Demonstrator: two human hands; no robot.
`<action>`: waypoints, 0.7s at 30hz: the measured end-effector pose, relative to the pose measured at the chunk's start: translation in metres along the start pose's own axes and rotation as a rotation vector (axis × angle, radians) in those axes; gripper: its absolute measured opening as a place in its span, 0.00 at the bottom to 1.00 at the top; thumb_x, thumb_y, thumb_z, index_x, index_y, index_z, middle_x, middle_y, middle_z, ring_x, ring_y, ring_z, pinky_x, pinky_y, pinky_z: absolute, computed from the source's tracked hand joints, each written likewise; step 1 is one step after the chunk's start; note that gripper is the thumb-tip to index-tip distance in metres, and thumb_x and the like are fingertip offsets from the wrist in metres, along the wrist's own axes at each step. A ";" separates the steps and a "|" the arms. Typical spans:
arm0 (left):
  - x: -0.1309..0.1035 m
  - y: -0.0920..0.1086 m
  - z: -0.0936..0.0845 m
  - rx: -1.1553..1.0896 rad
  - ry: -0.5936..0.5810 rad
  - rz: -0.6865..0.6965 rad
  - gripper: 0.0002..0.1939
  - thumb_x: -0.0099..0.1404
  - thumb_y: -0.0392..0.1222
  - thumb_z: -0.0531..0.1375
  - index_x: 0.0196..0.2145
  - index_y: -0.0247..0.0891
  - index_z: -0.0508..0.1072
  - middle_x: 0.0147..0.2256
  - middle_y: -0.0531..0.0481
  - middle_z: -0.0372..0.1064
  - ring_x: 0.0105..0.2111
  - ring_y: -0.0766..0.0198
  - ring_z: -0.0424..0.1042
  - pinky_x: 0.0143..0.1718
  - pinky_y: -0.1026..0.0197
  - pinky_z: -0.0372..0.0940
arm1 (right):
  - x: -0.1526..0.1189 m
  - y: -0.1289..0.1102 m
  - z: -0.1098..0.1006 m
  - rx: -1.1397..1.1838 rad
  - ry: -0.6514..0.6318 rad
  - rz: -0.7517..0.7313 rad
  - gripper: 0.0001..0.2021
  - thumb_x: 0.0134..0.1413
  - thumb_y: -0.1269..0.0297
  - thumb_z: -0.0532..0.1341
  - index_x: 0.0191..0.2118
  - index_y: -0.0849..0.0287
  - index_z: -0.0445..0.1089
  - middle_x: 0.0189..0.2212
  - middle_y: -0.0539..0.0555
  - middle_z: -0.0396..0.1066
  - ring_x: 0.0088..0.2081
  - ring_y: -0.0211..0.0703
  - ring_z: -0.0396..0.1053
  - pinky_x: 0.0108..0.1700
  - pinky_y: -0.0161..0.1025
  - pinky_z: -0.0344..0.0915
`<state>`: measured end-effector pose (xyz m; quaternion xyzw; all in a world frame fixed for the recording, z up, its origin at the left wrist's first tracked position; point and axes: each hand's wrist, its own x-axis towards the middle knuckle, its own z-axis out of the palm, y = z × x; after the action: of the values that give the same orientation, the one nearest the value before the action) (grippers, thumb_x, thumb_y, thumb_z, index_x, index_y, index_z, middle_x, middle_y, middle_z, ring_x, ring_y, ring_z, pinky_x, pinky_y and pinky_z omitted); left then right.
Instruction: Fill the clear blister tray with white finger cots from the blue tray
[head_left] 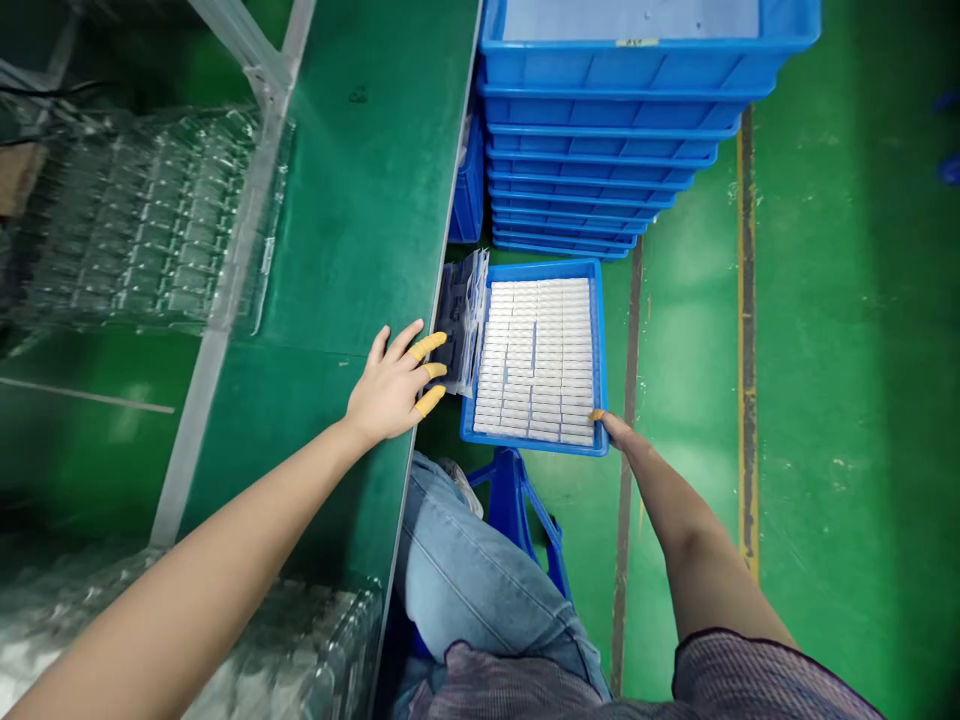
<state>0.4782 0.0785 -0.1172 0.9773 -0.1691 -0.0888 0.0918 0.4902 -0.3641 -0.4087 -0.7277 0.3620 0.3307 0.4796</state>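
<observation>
My left hand [390, 385] lies over the green table's edge with its fingers spread, yellow finger cots on three of them. Just past those fingertips stands a bundle of thin clear-and-dark plastic sheets [466, 320], against the left side of a blue tray [534, 445]. Rows of small white, block-like pieces [536, 370] fill this tray; what they are I cannot make out. At the tray's front right corner my right hand [616, 428] grips the rim, one covered fingertip over the edge and the other fingers hidden.
A tall stack of blue crates [600, 140] stands behind the tray. The green table [352, 230] runs along the left, with clear moulded plastic trays [165, 220] beyond a metal frame [225, 300]. Below the tray is a blue stool [514, 510]. Yellow-and-black lines [746, 350] mark the green floor.
</observation>
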 end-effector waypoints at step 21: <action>-0.026 0.129 -0.034 0.011 -0.362 -0.025 0.24 0.74 0.54 0.54 0.54 0.35 0.80 0.56 0.33 0.78 0.55 0.44 0.78 0.58 0.46 0.70 | -0.297 0.141 -0.188 0.271 0.145 -0.201 0.43 0.29 0.50 0.68 0.61 0.47 0.75 0.48 0.63 0.84 0.56 0.77 0.78 0.57 0.68 0.76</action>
<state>0.4210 -0.0266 -0.0534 0.9478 -0.1714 -0.2636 0.0535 0.2421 -0.5175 -0.1673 -0.7110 0.3621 0.1761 0.5765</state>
